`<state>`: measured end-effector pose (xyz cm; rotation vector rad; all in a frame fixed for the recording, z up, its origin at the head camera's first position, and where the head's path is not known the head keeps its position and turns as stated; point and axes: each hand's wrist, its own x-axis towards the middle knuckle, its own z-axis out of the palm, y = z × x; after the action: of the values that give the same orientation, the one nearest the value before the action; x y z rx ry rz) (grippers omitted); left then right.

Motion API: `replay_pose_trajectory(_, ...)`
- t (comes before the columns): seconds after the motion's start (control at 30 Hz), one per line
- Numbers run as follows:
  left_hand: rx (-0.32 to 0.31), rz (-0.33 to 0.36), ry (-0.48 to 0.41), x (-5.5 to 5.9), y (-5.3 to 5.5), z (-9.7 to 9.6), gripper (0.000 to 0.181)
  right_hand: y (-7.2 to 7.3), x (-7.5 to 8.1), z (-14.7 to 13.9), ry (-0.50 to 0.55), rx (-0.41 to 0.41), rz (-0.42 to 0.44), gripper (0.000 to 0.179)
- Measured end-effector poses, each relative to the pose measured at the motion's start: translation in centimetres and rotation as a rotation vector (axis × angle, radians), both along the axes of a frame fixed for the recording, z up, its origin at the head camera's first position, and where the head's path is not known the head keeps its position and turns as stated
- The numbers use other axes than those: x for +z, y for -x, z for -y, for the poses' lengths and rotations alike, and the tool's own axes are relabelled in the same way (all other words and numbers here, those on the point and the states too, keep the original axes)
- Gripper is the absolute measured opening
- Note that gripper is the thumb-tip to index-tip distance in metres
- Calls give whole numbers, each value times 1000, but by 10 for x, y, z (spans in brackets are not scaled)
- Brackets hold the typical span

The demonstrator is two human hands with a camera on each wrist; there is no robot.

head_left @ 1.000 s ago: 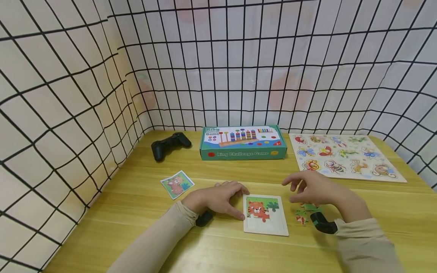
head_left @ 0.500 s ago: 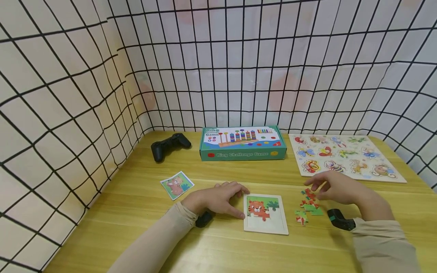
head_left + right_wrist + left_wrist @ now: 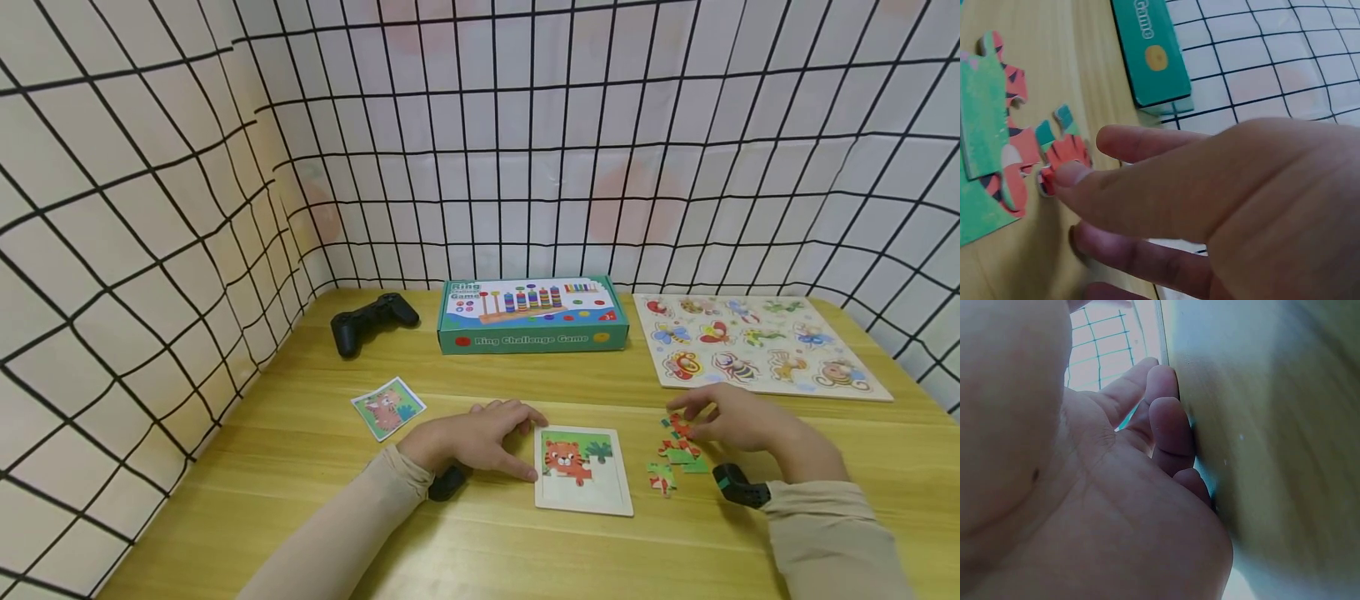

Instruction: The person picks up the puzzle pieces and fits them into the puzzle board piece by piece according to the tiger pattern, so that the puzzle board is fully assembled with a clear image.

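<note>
My left hand [image 3: 487,437] rests beside a square puzzle tray [image 3: 612,496], index fingertip at its upper left corner and thumb at its left edge. A partly filled orange tiger picture [image 3: 564,460] lies inside the tray. In the left wrist view, the left hand's curled lower fingers [image 3: 1169,428] lie along the tabletop. My right hand [image 3: 738,421] reaches over loose jigsaw pieces [image 3: 684,457]. In the right wrist view, its thumb overlaps an orange-and-green jigsaw piece [image 3: 1066,150], while the index finger stays apart from the thumb beyond that piece.
A picture card [image 3: 389,408] lies left of the left hand. Behind stand a black game controller [image 3: 373,323] and a green Ring Challenge Game box [image 3: 534,337]. An insect puzzle board [image 3: 757,343] lies at the back right. Black-grid white cloth [image 3: 495,167] surrounds the wooden table [image 3: 480,550].
My right hand has moved right and away from the tray to the loose pieces, then lowered its fingers around the upper orange one. The left hand stays at the tray.
</note>
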<state>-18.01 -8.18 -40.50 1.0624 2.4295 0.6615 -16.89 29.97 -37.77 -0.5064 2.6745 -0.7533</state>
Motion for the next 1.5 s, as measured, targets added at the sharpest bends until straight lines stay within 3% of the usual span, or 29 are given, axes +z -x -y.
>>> replay_pose_trajectory(0.43,-3,-14,6,-2,1,1,66,1,-6,0,34,-32,-46,28)
replay_pose_trajectory(0.7,-8,-2,-5,-4,1,2,65,-4,-2,3,133,-77,-8,30)
replay_pose_trajectory(0.87,-11,1,-4,-4,1,2,65,-7,5,7,187,-41,15,43)
replay_pose_trajectory(1.03,-13,-8,-6,-4,3,2,64,-6,9,15,308,-15,94,31)
replay_pose_trajectory(1.13,-12,-13,-7,-5,2,2,65,-4,10,21,344,47,125,24)
replay_pose_trajectory(1.27,-8,-16,-2,-5,2,2,65,-3,10,32,321,130,121,16)
replay_pose_trajectory(1.5,-7,-18,7,-3,2,2,66,-3,8,51,308,141,173,13)
